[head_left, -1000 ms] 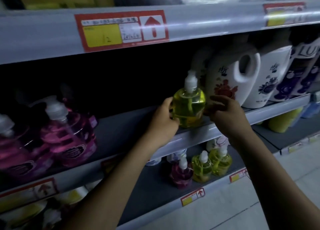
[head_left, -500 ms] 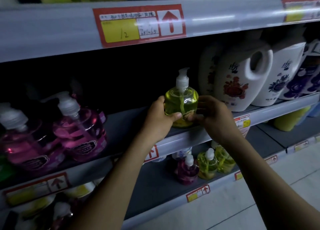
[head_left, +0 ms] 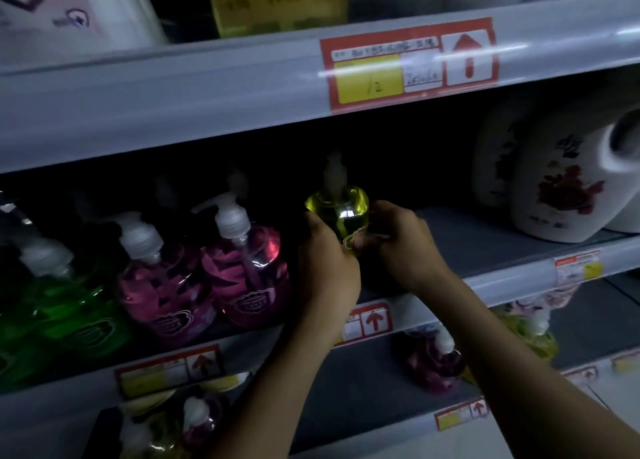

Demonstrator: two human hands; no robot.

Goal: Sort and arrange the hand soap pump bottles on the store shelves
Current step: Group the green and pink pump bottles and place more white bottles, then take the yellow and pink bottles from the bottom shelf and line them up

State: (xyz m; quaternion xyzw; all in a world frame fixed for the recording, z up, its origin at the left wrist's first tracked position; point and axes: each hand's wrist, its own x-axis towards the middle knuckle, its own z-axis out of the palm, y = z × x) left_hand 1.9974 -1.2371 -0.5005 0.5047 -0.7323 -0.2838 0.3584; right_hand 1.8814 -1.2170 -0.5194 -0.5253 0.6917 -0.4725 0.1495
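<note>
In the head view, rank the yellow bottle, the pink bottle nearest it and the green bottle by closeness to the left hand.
1. Yellow bottle: gripped by the left hand.
2. Pink bottle: just to its left.
3. Green bottle: far left.

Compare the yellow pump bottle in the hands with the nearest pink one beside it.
The yellow bottle holds yellow liquid; the pink bottle holds pink. The left hand and right hand grip the yellow bottle; the pink bottle stands untouched. Both are clear, with white pump tops.

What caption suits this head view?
Left hand and right hand hold a yellow pump bottle beside pink bottles on the shelf.
</note>
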